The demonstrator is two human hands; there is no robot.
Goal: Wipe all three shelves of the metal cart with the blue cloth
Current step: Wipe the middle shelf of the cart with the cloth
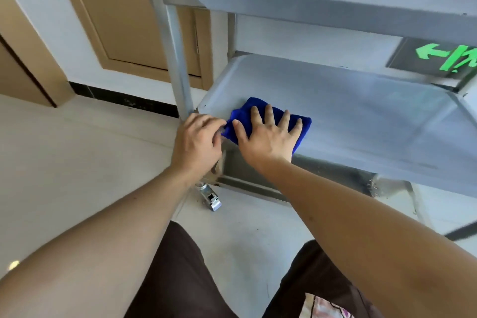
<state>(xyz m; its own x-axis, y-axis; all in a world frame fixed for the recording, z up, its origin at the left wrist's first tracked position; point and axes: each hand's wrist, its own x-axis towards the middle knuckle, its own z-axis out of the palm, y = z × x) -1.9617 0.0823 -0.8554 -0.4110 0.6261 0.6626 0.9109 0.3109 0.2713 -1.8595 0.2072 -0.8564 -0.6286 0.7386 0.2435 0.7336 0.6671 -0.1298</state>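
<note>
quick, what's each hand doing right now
Left hand: fingers curled at the blue cloth's left edge; an actual pinch cannot be told.
Right hand: open, fingers spread, pressing the cloth flat on the middle shelf.

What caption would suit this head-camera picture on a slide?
Right hand presses a folded blue cloth flat on the metal cart's middle shelf; left hand at its corner.

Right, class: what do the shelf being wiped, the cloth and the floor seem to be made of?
Shelf: likely stainless steel, brushed matt finish; it shows a dull grey sheen and folded edges.
Blue cloth: probably microfibre or terry; the surface looks fuzzy and soft under the right hand.
Floor: seemingly pale polished tile, though no clear joints show.
</note>
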